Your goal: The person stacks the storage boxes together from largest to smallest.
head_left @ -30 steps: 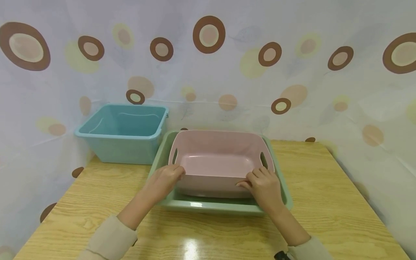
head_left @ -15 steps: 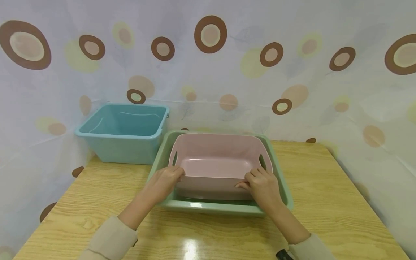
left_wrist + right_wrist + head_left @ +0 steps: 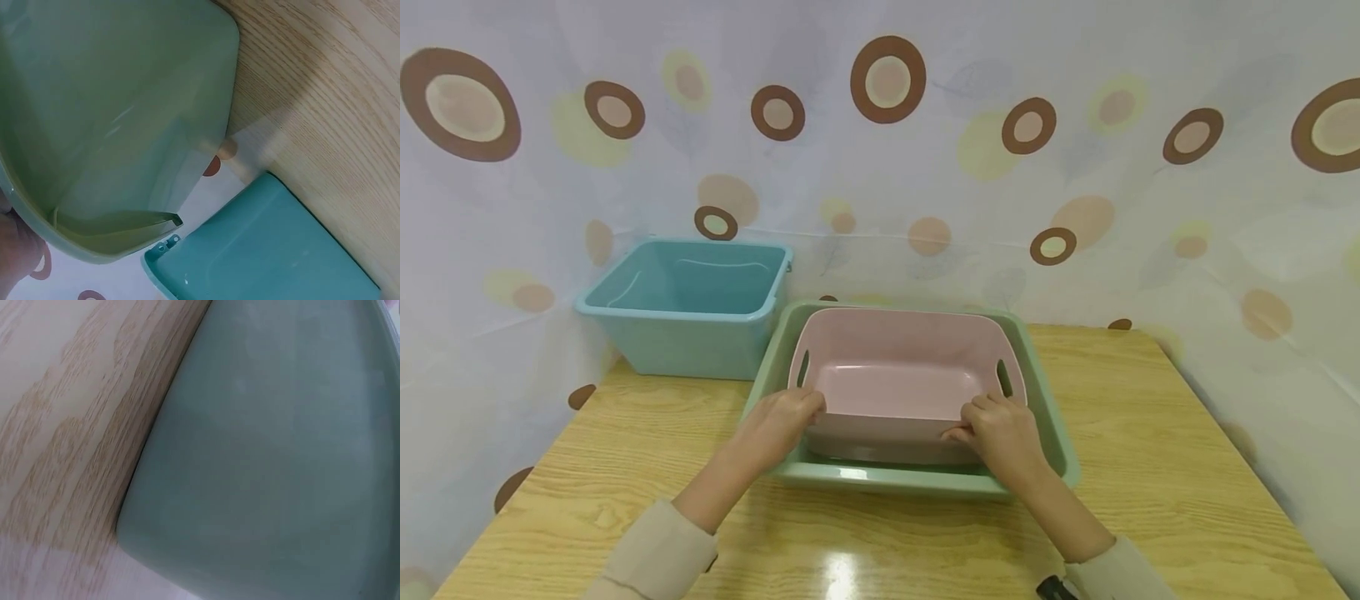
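A pink plastic basin [image 3: 895, 437] with oval handle holes in its short sides sits inside a larger green basin [image 3: 887, 477]. My left hand [image 3: 781, 421] grips the pink basin's near rim close to its left corner. Near the right corner, my right hand [image 3: 1003, 433] pinches the same rim, thumb on the outer wall and fingers over the edge. Both wrist views mostly show the outside of the green basin [image 3: 125, 112], and part of the left hand [image 3: 17, 250] appears at the left edge of its view.
A light blue bin [image 3: 685, 343] stands at the back left, close beside the green basin. Everything rests on a wooden table [image 3: 1165, 450]. Behind it hangs a white cloth [image 3: 880, 183] patterned with brown and pastel circles.
The pink basin has sunk slightly lower into the green basin and a little nearer, both hands going down with it. The blue bin stays in place.
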`<control>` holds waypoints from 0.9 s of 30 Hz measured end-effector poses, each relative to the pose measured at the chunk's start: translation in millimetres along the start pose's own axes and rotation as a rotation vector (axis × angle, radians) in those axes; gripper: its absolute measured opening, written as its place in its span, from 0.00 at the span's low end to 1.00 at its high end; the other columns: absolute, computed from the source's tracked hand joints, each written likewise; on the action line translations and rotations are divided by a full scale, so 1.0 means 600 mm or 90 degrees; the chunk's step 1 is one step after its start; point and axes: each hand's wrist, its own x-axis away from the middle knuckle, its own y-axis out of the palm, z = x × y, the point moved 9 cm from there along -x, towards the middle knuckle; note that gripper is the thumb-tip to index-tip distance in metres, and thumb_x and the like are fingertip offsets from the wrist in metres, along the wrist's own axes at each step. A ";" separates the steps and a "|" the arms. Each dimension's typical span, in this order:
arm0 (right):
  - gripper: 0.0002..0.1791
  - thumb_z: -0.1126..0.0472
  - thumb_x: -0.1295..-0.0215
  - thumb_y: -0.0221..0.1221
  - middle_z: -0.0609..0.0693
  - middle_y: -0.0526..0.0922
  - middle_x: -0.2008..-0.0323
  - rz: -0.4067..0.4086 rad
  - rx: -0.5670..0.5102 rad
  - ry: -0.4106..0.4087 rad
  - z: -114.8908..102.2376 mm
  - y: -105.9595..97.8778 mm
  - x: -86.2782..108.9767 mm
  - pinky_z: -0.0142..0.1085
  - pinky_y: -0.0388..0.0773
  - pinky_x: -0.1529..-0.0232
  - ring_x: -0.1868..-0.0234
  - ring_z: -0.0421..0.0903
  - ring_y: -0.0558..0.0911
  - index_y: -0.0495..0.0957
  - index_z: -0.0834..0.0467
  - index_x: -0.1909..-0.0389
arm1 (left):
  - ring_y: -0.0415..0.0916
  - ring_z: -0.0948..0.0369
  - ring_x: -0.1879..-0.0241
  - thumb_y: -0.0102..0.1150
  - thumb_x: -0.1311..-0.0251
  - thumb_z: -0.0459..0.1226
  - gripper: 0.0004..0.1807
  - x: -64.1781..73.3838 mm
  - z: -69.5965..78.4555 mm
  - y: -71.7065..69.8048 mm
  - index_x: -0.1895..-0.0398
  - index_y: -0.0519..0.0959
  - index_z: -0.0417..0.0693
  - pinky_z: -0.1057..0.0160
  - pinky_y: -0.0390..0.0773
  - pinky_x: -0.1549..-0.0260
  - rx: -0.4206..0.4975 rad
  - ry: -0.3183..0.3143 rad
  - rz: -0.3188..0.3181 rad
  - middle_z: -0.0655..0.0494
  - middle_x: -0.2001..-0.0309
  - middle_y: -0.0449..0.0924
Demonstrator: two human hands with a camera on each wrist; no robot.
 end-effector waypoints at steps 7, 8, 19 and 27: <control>0.22 0.45 0.75 0.69 0.41 0.66 0.91 -0.032 -0.013 0.013 0.002 0.009 0.001 0.28 0.63 0.85 0.87 0.37 0.65 0.66 0.54 0.93 | 0.73 0.63 0.78 0.60 0.62 0.17 0.15 0.002 0.002 0.003 0.77 0.71 0.44 0.70 0.73 0.79 -0.005 0.004 -0.018 0.56 0.79 0.74; 0.23 0.45 0.74 0.69 0.41 0.65 0.91 -0.037 -0.017 0.017 0.002 0.010 0.000 0.27 0.63 0.85 0.87 0.37 0.64 0.66 0.53 0.93 | 0.73 0.63 0.79 0.60 0.62 0.17 0.15 0.002 0.002 0.003 0.77 0.71 0.44 0.70 0.73 0.78 -0.004 0.005 -0.019 0.56 0.79 0.74; 0.21 0.47 0.65 0.68 0.39 0.63 0.90 -0.176 -0.105 0.126 0.021 0.032 0.006 0.23 0.59 0.85 0.85 0.32 0.60 0.66 0.51 0.92 | 0.74 0.62 0.76 0.63 0.56 0.23 0.10 0.006 0.008 0.006 0.72 0.74 0.42 0.68 0.75 0.74 -0.001 0.033 -0.002 0.55 0.75 0.76; 0.14 0.50 0.59 0.69 0.38 0.72 0.85 -0.233 -0.185 0.193 0.035 0.042 0.011 0.26 0.65 0.82 0.81 0.31 0.66 0.73 0.48 0.87 | 0.77 0.61 0.70 0.66 0.54 0.30 0.09 0.006 0.006 0.006 0.70 0.77 0.41 0.68 0.78 0.67 0.047 0.005 -0.012 0.54 0.70 0.78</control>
